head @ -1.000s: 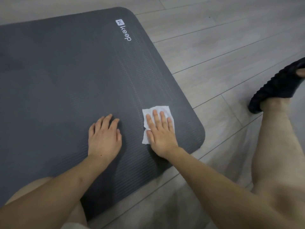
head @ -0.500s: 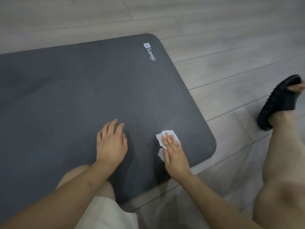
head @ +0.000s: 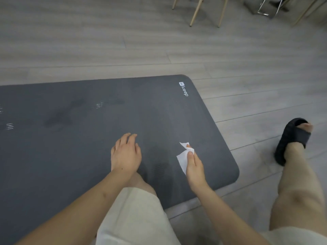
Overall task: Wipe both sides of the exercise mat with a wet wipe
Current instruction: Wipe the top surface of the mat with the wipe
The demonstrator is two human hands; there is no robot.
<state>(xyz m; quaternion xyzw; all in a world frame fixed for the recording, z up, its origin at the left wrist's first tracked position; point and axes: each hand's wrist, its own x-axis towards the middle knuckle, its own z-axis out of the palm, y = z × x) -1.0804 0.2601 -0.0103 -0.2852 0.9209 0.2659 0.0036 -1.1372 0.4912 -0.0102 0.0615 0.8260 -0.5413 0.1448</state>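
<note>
The mat lies flat on the floor, logo side up. The left hand rests on it with fingers relaxed, likely to brace the person and keep the mat from sliding. At its three o'clock, the right hand pinches the crumpled wipe just over the mat's near corner, probably regathering it for another pass.

right hand pinches wet wipe | left hand flat on mat
</note>
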